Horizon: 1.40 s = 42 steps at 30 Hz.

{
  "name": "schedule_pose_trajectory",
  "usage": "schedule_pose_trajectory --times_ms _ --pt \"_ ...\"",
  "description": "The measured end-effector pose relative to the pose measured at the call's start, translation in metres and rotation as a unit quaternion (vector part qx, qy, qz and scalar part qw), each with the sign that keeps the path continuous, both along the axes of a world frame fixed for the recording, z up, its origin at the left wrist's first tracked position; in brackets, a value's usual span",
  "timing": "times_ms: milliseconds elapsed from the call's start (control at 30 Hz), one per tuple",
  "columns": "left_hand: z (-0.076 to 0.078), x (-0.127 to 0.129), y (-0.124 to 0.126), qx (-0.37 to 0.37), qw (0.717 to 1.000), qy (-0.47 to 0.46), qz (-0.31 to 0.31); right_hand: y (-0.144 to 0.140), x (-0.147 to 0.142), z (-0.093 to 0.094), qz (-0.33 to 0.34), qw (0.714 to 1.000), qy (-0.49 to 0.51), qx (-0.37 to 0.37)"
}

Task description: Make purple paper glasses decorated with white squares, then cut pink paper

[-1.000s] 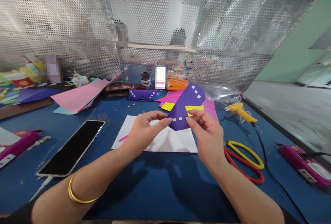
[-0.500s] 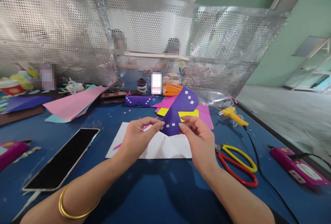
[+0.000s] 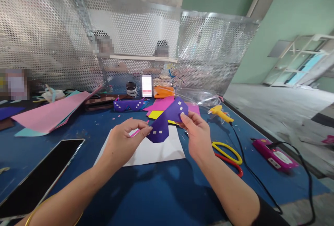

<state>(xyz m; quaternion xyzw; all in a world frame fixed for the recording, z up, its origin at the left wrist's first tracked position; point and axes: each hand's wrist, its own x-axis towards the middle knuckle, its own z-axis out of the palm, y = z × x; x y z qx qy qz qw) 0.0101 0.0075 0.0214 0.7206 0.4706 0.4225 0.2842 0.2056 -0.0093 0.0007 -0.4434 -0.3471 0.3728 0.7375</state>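
I hold a purple paper cut-out shaped like glasses (image 3: 161, 125), tilted up to the right, with small white squares stuck on both of its lobes. My left hand (image 3: 127, 137) pinches its lower left end between thumb and fingers. On the upper right lobe, my right hand (image 3: 197, 132) grips the edge, thumb in front. Beneath the cut-out lies a white sheet of paper (image 3: 167, 152) on the blue table (image 3: 146, 187). A second pair of purple paper glasses (image 3: 132, 106) with white squares stands farther back.
Scissors with yellow and red handles (image 3: 231, 152) lie right of my right hand, near a yellow glue gun (image 3: 221, 114) and a magenta power box (image 3: 273, 154) with cords. A phone (image 3: 39, 175) and pink paper (image 3: 52, 111) are at left. A perforated metal screen (image 3: 141, 24) stands behind.
My right hand has moved from the cut-out's lower lobe up to its upper right lobe. My left hand keeps its pinch. The whole view has turned to the right.
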Motion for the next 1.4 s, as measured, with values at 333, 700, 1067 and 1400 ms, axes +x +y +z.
schedule_pose_trajectory --times_ms 333,700,1067,1400 --pt "0.001 -0.006 0.007 0.033 0.999 0.031 -0.014 -0.002 0.000 -0.005 -0.014 0.998 -0.063 0.019" --pt "0.016 -0.027 0.013 0.213 0.954 0.211 -0.026 -0.005 0.030 0.007 -0.156 0.828 -0.509 0.178" --pt "0.010 -0.020 0.009 0.237 0.960 0.147 -0.030 -0.002 0.021 -0.003 -0.034 0.779 -0.609 0.144" --pt "-0.006 -0.007 0.005 -0.118 0.983 -0.140 -0.001 0.000 0.025 0.001 -0.039 0.854 -0.514 0.075"
